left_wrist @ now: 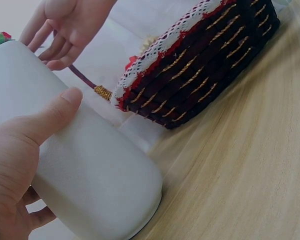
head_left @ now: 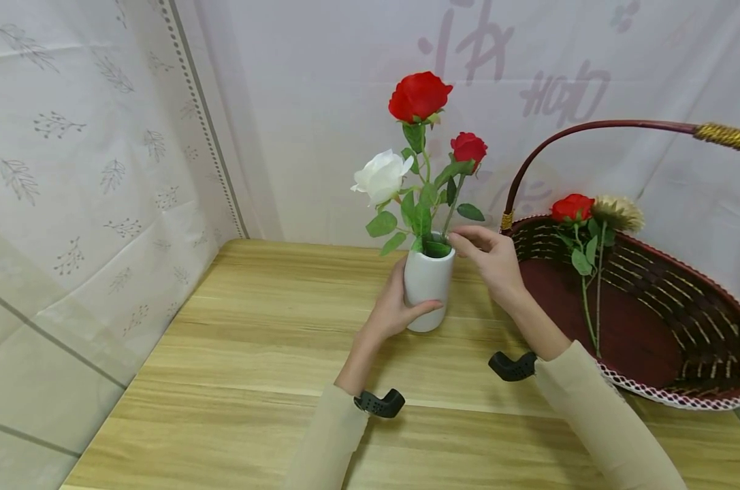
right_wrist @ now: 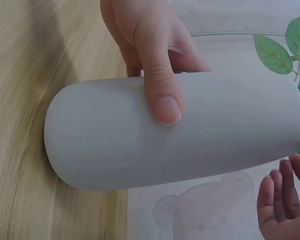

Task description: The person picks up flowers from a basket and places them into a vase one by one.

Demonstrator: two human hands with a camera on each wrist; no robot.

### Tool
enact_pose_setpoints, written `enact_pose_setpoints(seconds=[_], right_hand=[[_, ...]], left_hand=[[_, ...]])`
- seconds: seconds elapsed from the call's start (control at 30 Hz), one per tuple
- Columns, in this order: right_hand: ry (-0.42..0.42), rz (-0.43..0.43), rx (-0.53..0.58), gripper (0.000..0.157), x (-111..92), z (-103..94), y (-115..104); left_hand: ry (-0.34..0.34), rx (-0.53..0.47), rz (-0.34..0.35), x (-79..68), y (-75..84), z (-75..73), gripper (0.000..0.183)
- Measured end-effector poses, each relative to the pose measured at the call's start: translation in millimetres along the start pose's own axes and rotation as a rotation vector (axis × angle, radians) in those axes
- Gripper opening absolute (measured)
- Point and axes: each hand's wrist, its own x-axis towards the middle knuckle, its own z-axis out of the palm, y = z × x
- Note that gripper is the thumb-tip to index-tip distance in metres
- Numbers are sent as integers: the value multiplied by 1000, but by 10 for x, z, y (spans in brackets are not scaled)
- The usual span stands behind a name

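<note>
A white vase (head_left: 429,289) stands upright on the wooden table. My left hand (head_left: 394,309) grips its side; the left wrist view shows the thumb (left_wrist: 60,112) across the front of the vase. In the vase are a large red rose (head_left: 420,96), a white rose (head_left: 382,177) and a smaller red rose (head_left: 469,148). My right hand (head_left: 495,262) is at the rim, fingertips pinching the smaller red rose's stem. The lower stems are hidden inside the vase. In the right wrist view, the right fingers (right_wrist: 290,185) are curled beside the vase mouth.
A dark woven basket (head_left: 651,327) with a tall arched handle (head_left: 602,125) stands at the right. Another red rose (head_left: 572,207) and a cream flower (head_left: 617,212) lie in it, heads against its far rim. Behind the table hangs a pale printed cloth (head_left: 308,122).
</note>
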Motion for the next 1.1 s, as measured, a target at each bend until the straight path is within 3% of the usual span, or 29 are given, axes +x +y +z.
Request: enact_pose_setpoints(seconds=[0.1,0.3,0.4,0.63,0.73,0.87,0.93,1.1], right_hand=[[-1,-10,-2,29,-12,-26,0],[6,-16,8,30,-40,-100,-13],[3,-14,12,31,-51,-152,14],[-16,3,-52,35,-57,-347,258],[-6,-27,-97,35,-24,-452,431],[1,-40,-105,32,-18,-564,371],[-2,-19,-91,30,-46,-591,170],[10,-35,-84,29,-9,-745,64]], left_hand=[[0,1,2,-2,1,-3,94],[8,32,-14,62,-272,82,98],[10,33,-12,71,-322,90,99],[4,41,-22,64,-312,91,98],[3,43,-32,60,-309,97,98],[0,41,-42,55,-308,101,98],[-5,36,-43,53,-303,99,98],[-7,31,-48,51,-304,98,100]])
